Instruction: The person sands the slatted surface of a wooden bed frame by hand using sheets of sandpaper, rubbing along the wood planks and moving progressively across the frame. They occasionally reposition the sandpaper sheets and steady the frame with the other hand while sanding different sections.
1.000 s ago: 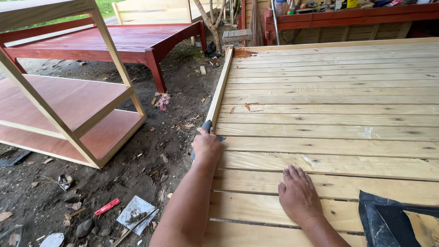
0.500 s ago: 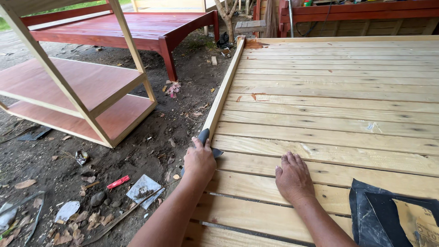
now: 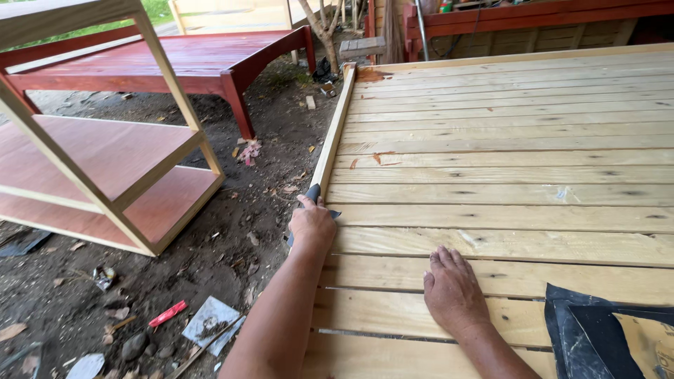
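Sandpaper (image 3: 312, 193), a dark folded piece, sits under your left hand (image 3: 312, 224) on the edge rail (image 3: 335, 133) of the slatted platform (image 3: 505, 175). Your left hand is closed over it, fingers curled down and pressing it onto the rail's near stretch; only a dark tip shows ahead of your knuckles and a corner beside them. The rail runs away from you along the platform's left side, pale and bare.

Your right hand (image 3: 453, 291) lies open, palm down, fingers spread flat on a slat (image 3: 505, 277) nearer to you, holding nothing. The two hands are apart, the right one closer to your body. Just right of that hand, at the lower corner, lies a dark sheet (image 3: 597, 330) on the slats.

Left of the platform is bare dirt (image 3: 232, 238) with scraps: a small red piece (image 3: 167, 314) and a grey tile fragment (image 3: 210, 323). Beyond stand a pale shelf frame (image 3: 105, 161) with reddish boards and a red table (image 3: 196, 60).
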A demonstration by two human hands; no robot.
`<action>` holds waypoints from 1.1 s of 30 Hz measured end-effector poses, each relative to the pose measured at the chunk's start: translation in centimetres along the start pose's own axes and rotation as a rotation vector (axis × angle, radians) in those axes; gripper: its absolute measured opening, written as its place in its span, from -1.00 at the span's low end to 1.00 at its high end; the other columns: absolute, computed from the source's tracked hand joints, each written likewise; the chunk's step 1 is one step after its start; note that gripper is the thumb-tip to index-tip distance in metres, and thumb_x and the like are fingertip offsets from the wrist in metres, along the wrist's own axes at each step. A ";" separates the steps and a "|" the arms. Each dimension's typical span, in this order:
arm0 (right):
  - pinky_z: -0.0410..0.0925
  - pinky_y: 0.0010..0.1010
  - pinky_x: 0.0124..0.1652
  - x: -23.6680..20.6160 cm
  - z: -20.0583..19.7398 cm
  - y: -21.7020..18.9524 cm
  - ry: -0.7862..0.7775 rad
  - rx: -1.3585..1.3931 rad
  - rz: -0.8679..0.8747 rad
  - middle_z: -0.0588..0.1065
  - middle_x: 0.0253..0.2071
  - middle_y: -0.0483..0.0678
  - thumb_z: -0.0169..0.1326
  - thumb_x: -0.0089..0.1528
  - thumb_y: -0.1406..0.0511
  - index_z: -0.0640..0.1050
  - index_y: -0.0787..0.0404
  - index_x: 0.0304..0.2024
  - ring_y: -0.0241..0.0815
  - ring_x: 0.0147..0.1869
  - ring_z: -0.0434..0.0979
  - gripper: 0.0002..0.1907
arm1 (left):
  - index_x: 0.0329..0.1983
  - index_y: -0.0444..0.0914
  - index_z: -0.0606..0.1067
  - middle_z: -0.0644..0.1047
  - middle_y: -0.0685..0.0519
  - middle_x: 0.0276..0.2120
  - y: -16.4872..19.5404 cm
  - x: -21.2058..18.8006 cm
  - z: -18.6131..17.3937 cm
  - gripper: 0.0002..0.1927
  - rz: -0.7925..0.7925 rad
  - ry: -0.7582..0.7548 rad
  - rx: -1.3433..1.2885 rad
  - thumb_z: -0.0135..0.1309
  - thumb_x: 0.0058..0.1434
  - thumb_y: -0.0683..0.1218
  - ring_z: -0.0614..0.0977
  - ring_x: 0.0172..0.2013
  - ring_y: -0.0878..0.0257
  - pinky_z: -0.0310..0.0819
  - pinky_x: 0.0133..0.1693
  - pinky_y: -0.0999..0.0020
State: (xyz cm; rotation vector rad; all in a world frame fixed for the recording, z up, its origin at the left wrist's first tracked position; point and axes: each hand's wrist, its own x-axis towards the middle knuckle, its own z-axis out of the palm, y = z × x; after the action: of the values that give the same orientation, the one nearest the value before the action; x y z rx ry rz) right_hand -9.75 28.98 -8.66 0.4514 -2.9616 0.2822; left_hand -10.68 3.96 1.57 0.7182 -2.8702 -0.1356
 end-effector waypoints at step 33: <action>-0.04 -0.31 0.47 -1.0 -1.0 1.5 0.043 0.062 -0.027 0.17 0.49 0.02 -0.32 0.39 0.15 0.34 0.30 0.33 -0.06 0.60 0.01 -0.45 | 0.53 -0.48 -0.05 0.49 -0.47 0.06 0.1 -4.0 0.3 -0.23 -0.174 -0.001 -0.435 -0.41 0.51 0.19 0.62 0.00 -0.22 0.52 0.06 0.05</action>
State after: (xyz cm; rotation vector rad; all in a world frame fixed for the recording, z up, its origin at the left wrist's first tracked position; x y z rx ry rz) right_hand -9.17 30.82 -8.11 0.4862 -2.9091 0.3768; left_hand -7.28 5.98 0.65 0.8648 -2.6312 -0.7535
